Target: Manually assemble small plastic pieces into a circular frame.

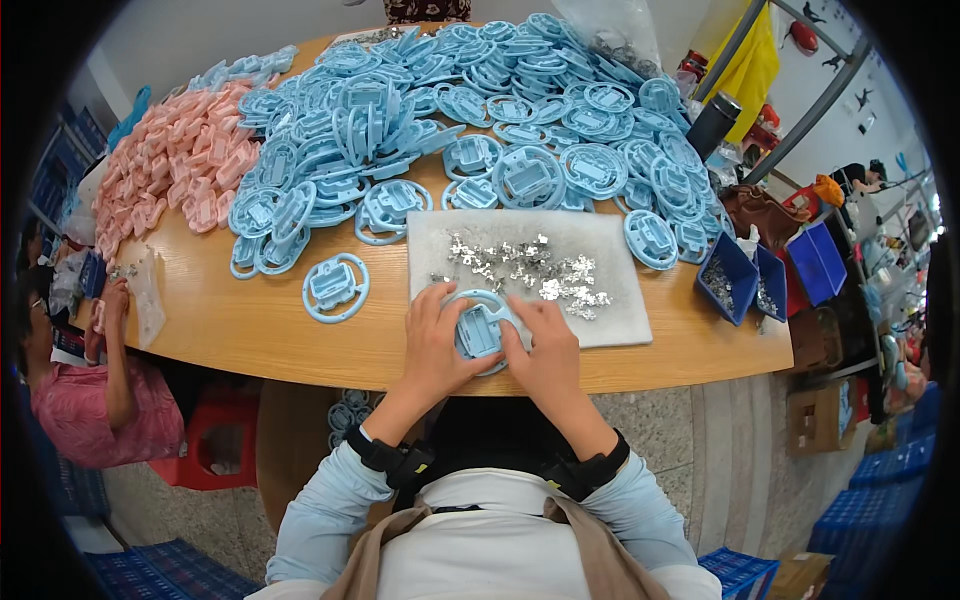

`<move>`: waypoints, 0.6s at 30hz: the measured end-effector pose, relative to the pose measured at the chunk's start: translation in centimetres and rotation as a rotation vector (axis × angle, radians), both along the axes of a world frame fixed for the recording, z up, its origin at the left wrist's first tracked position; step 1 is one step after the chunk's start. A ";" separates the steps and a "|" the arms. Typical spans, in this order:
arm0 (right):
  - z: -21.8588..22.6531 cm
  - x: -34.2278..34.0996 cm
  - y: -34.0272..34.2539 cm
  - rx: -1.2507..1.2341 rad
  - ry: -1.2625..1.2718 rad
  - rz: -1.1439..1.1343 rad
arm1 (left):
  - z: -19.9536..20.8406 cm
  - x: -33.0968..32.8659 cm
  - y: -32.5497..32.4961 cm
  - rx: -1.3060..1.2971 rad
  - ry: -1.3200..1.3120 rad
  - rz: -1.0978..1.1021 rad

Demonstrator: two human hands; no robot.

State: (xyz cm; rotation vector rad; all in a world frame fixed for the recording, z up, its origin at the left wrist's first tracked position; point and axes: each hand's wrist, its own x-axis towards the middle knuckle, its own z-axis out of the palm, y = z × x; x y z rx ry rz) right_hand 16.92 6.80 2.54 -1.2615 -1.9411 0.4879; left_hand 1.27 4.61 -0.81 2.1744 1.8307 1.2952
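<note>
Between my two hands is a light-blue round plastic part (478, 332), a ring with a raised box-shaped middle. My left hand (434, 342) grips its left rim, fingers curled along the edge. On the opposite side my right hand (545, 345) holds the right rim, with the thumb near the box-shaped middle. The part is over the near edge of a white padded mat (625, 318). Small shiny metal pieces (530, 270) lie scattered on the mat just beyond my hands. A single matching blue part (335, 287) rests on the table to the left.
A large heap of blue parts (370, 120) covers the table's far side; pink plastic parts (185, 155) are piled at left. Blue bins (728, 280) with small metal pieces stand at the right edge beside a dark bottle (712, 125). A person in pink (105, 410) sits at left.
</note>
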 end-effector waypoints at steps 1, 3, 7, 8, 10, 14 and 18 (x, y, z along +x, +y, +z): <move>-0.2 0.1 0.3 -0.064 0.044 0.030 | 0.1 0.2 -0.2 -0.012 -0.024 -0.029; -0.9 0.4 0.8 -0.191 0.135 0.087 | 1.0 0.6 -1.2 -0.037 -0.069 -0.090; 1.0 0.1 0.1 -0.483 0.435 0.229 | 2.5 0.4 -3.1 -0.059 -0.198 -0.161; 1.5 0.1 -0.2 -0.504 0.464 0.236 | 3.3 0.2 -3.8 -0.131 -0.345 -0.188; 0.8 0.1 -1.0 -0.557 0.497 0.219 | 3.9 1.7 -4.7 -0.142 -1.106 -0.225; -0.5 -0.3 -2.1 -0.566 0.537 0.210 | 3.1 -0.1 -5.5 -0.639 -1.468 -0.154; -0.3 -0.6 -2.6 -0.511 0.576 0.246 | 2.6 -0.2 -6.6 -0.740 -1.583 -0.082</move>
